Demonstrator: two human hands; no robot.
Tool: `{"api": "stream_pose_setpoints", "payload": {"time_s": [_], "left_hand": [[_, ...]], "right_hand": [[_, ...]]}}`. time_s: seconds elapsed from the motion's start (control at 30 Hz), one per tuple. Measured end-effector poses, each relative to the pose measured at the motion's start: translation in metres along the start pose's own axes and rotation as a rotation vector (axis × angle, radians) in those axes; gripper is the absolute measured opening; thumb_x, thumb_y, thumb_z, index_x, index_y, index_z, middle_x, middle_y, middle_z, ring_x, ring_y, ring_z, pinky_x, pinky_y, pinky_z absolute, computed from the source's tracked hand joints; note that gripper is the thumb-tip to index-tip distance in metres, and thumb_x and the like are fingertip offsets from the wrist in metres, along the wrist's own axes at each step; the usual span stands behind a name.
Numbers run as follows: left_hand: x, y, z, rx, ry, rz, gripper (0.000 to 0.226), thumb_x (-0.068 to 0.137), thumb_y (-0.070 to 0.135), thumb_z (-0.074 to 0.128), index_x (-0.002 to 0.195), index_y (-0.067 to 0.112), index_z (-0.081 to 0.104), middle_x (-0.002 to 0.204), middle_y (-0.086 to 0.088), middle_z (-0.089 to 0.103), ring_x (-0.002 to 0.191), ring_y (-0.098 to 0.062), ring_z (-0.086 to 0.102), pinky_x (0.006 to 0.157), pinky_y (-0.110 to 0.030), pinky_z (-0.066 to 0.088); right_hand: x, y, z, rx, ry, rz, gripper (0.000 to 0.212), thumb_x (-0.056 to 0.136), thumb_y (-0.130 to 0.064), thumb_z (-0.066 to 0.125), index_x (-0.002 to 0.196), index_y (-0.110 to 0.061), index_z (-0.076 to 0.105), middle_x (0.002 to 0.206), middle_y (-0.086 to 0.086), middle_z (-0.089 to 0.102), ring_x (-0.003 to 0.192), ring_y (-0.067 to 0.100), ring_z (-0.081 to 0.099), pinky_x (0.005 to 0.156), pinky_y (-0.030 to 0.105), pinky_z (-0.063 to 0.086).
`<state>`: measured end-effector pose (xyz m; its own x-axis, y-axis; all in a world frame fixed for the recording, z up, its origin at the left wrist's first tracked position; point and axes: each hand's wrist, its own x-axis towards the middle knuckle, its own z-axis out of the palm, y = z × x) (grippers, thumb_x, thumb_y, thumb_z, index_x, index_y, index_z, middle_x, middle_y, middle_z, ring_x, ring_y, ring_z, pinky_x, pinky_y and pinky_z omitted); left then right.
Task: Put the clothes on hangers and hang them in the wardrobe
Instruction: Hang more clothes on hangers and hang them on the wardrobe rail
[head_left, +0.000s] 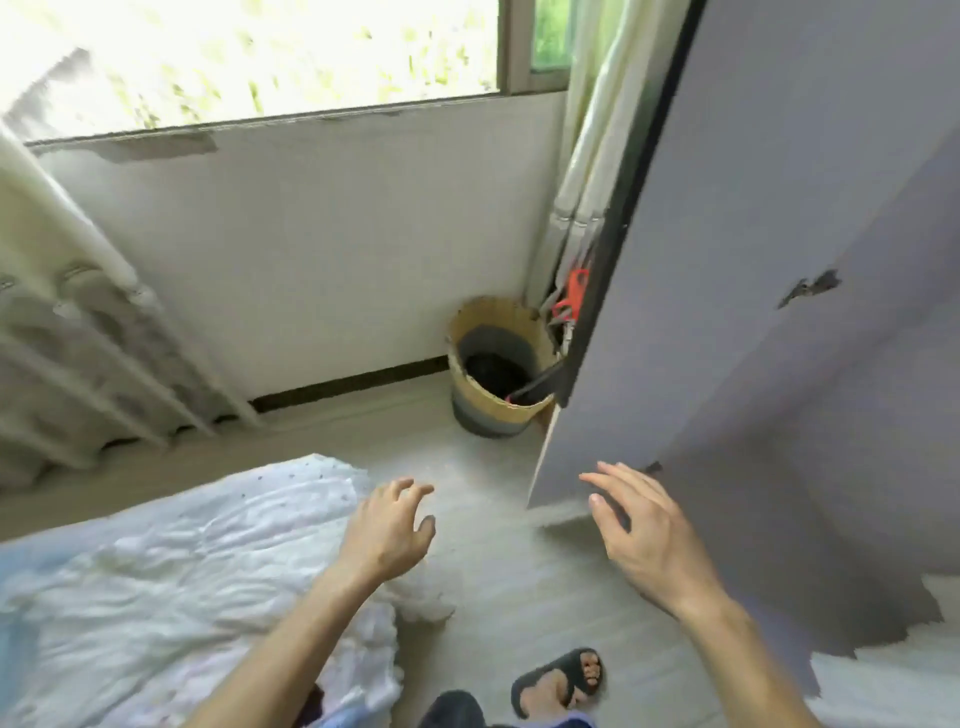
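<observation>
Seemingly loose left hand (387, 527), right hand (641, 535) splayed

Bed (156, 571) at left, wardrobe door (779, 260) at right, floor (519, 582) between. Basket (498, 410) on the floor in the far corner, beside the door. Radiator (78, 364) far left, below the window (260, 47).

A: Wardrobe door (753, 260) by right hand (644, 525): flat lilac-grey, black edge. Quilt (182, 545) left of left hand (387, 530)?
B: White, sparse small dots. Basket (493, 374) beyond both hands: tan and grey bands. Slipper (558, 680) below: black.
</observation>
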<state>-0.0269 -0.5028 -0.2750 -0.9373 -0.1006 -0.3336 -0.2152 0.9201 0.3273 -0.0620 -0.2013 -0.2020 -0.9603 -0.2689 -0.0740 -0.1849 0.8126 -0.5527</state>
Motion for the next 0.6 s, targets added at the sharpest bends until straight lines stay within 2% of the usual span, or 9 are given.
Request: {"api": "stream_pose_setpoints", "payload": {"time_s": [0.07,0.2,0.3,0.43,0.6], "left_hand": [[-0.041,-0.049,-0.002,-0.046,0.037,-0.135,0.048,0.094,0.039,0.051,0.142,0.030,0.051,0.151,0.000,0.045,0.137,-0.023,0.043,0.108,-0.037,0.040],[-0.126,-0.122,-0.002,-0.170,0.099,-0.415,0.054,0.094,0.043,0.045,0.146,0.030,0.044,0.155,0.000,0.038,0.143,-0.020,0.034,0.114,-0.037,0.032],[-0.180,-0.157,0.001,-0.260,0.166,-0.597,0.049,0.099,0.039,0.046,0.147,0.030,0.041,0.153,0.003,0.037,0.141,-0.019,0.034,0.112,-0.036,0.033],[-0.239,-0.178,0.013,-0.346,0.245,-0.795,0.049,0.100,0.038,0.046,0.147,0.029,0.041,0.153,0.005,0.037,0.139,-0.018,0.036,0.112,-0.034,0.033],[-0.283,-0.187,0.036,-0.465,0.331,-1.009,0.049,0.101,0.038,0.045,0.149,0.027,0.040,0.154,0.005,0.036,0.141,-0.016,0.034,0.112,-0.032,0.033]], "right_hand": [[0.006,-0.033,0.024,-0.004,-0.090,-0.080,0.032,0.101,-0.035,0.050,0.131,-0.033,0.061,0.143,-0.013,0.052,0.140,0.005,0.035,0.113,0.018,0.018],[0.017,-0.106,0.069,-0.044,-0.297,-0.256,0.036,0.101,-0.039,0.048,0.136,-0.034,0.054,0.148,-0.014,0.046,0.144,0.005,0.029,0.118,0.027,0.020],[0.028,-0.156,0.097,-0.084,-0.386,-0.413,0.036,0.100,-0.039,0.051,0.135,-0.036,0.056,0.147,-0.013,0.048,0.143,0.007,0.032,0.120,0.033,0.027],[0.037,-0.209,0.127,-0.115,-0.480,-0.642,0.036,0.099,-0.040,0.052,0.134,-0.037,0.056,0.145,-0.014,0.050,0.142,0.007,0.033,0.117,0.031,0.028],[0.043,-0.253,0.151,-0.124,-0.608,-0.808,0.041,0.100,-0.046,0.048,0.140,-0.042,0.047,0.150,-0.020,0.042,0.145,0.004,0.027,0.118,0.029,0.023]]}}
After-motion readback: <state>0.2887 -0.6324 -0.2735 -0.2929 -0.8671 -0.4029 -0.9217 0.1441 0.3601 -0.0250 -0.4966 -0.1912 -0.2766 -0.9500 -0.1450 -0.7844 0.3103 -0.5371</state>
